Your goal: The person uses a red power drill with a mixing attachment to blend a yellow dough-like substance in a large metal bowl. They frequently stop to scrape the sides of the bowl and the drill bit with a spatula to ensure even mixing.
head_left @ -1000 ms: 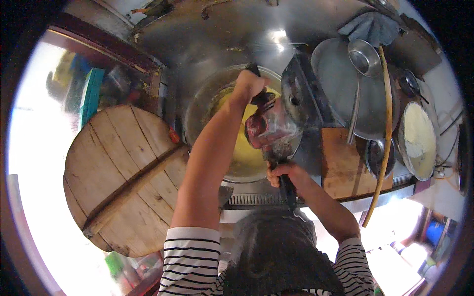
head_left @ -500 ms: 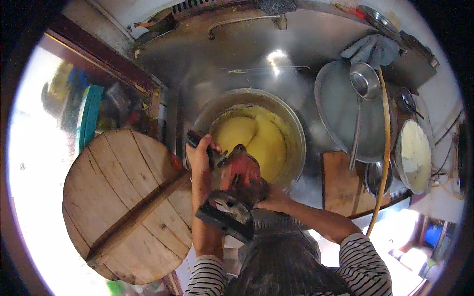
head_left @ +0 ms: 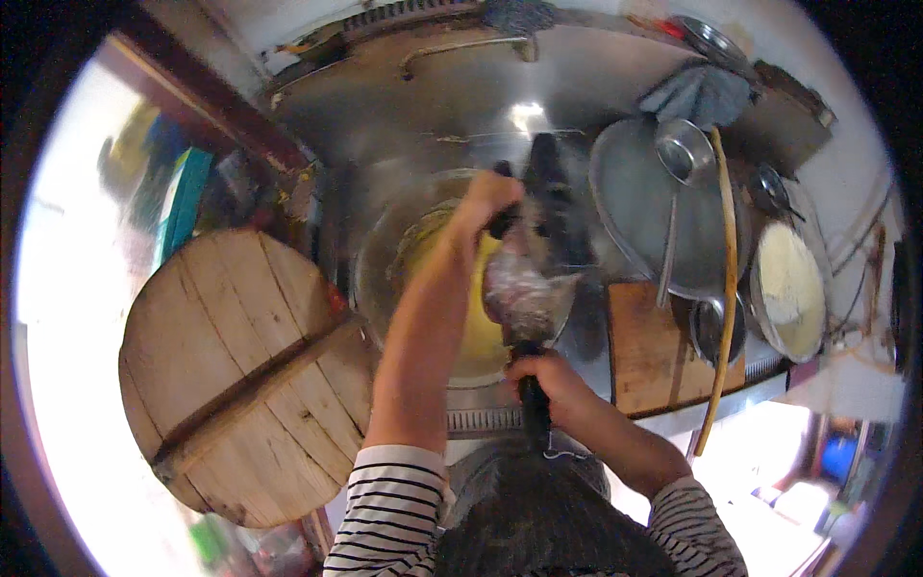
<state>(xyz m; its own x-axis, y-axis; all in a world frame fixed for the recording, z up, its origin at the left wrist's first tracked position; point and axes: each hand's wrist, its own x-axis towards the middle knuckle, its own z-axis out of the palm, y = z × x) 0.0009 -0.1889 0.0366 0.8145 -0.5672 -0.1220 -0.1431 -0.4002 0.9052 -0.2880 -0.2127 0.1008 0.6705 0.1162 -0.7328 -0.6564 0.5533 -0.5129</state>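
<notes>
A large metal pot (head_left: 369, 274) stands in front of me with a thick yellow mixture (head_left: 478, 332) inside, partly covered by my left arm. Over its right side I hold a handheld power tool (head_left: 519, 288) with black grips and a reddish-silver body. Motion smears the tool, so its exact kind is unclear. My left hand (head_left: 490, 200) is closed round the far grip. My right hand (head_left: 550, 382) wraps the near black handle. A long dark part of the tool (head_left: 548, 183) points away toward the back of the steel counter.
A round wooden lid (head_left: 226, 365) with a crossbar lies at left. On the right are a large metal basin (head_left: 630, 207) with a ladle (head_left: 685, 159) across it, a wooden board (head_left: 636, 356), a long stick (head_left: 723, 337) and a bowl of pale powder (head_left: 790, 279). A faucet (head_left: 461, 50) is behind.
The power tool has swung round to the right and away from me. My left hand has moved forward and right across the pot; my right hand has shifted slightly right.
</notes>
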